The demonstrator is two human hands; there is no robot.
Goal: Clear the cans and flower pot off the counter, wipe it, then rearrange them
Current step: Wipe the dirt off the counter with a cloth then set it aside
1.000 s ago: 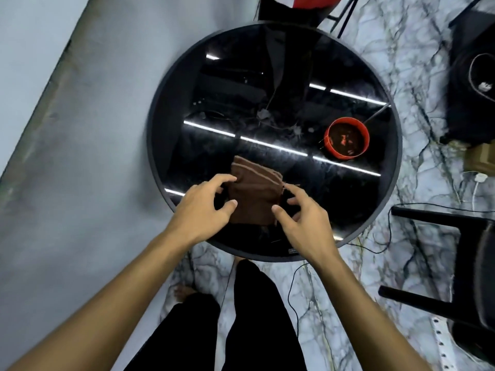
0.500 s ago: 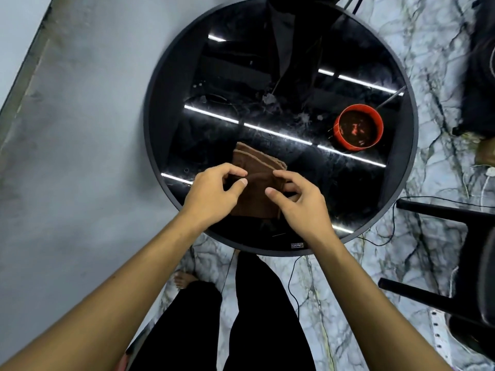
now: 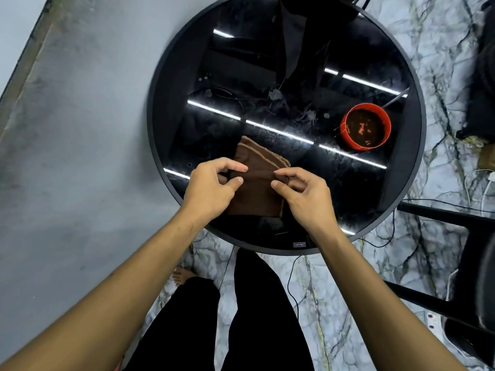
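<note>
A folded brown cloth (image 3: 258, 194) lies on the near part of the round black glass table (image 3: 187, 76). My left hand (image 3: 211, 188) pinches the cloth's left edge between thumb and fingers. My right hand (image 3: 302, 194) pinches its right edge the same way. A red flower pot (image 3: 365, 127) with dark soil stands on the table's right side, well apart from both hands. No cans are in view.
The glass shows dust smears and water spots near its middle. A grey wall runs along the left. A black chair (image 3: 455, 263) stands at the right on the marble floor, with cables beside it. My legs are below the table's near rim.
Both hands have closed in on the cloth's side edges and now pinch it, lifting the near part slightly. The camera view has shifted, bringing the table closer.
</note>
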